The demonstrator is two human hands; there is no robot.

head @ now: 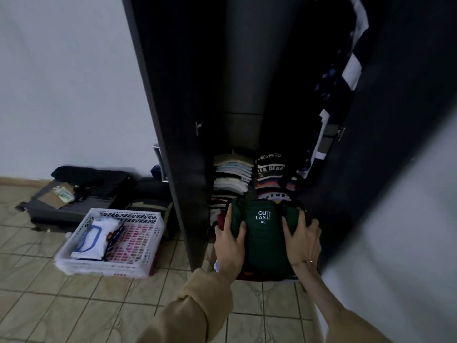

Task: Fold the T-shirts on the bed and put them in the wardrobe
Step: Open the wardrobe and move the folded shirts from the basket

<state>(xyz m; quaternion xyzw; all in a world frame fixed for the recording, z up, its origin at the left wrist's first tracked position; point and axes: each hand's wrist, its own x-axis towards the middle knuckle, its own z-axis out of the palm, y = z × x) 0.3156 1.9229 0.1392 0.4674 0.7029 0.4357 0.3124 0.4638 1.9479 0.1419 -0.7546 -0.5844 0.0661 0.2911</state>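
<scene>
Two hands flank your folded dark green T-shirt (264, 233): left hand (230, 240) and right hand (300, 240), fingers spread flat, pressing its sides, clutching nothing. Its long axis points into the dark wardrobe (188, 144); both hands equally near, the stacked folded shirts (233, 174) just beyond.

Left arm in a loose tan sleeve (197, 305), bunched in folds at the cuff; right forearm bare, a thin bracelet (303, 262) at the wrist.

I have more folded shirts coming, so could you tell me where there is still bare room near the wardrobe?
Bare tiled floor lies in front of the white crate. The crate's right half is free, beside a white bag. Crowded: the two shirt stacks, and the spot where both hands, left hand and right hand, press the green T-shirt.
</scene>
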